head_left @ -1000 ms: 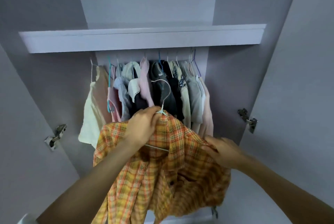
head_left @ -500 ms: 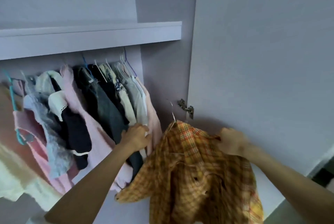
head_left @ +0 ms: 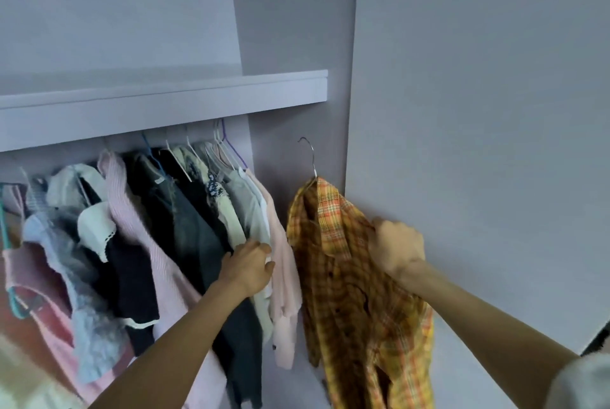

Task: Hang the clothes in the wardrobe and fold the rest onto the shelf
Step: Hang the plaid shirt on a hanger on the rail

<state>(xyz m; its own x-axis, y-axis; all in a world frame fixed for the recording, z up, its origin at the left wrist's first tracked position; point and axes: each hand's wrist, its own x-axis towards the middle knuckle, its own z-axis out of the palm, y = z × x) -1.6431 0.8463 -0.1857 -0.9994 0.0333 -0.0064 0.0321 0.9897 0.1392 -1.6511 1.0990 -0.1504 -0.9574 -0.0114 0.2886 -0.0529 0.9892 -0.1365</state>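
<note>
Your right hand [head_left: 396, 248] is clenched in a fist around the shoulder of the orange and yellow plaid shirt [head_left: 356, 293], holding it up just beside the open wardrobe door [head_left: 478, 111]. That shirt sits on a thin wire hanger [head_left: 310, 158] whose hook stands free in the air, below the shelf [head_left: 165, 105] and to the right of the hanging row, not caught on anything you can see. Your left hand [head_left: 249, 268] rests against the right end of the hanging clothes [head_left: 158, 227], fingers curled loosely at the edge of the grey and white garments there; whether it actually grips the fabric you cannot tell from this angle. Just beside that hand hangs a pale pink top [head_left: 284, 276], the last piece in the row, and a narrow gap separates it from the plaid shirt. Further left the row runs through dark, pink, white and light blue garments on white, blue and purple hangers, tucked up under the shelf's front edge. A teal hanger [head_left: 6, 243] shows at the far left.
</note>
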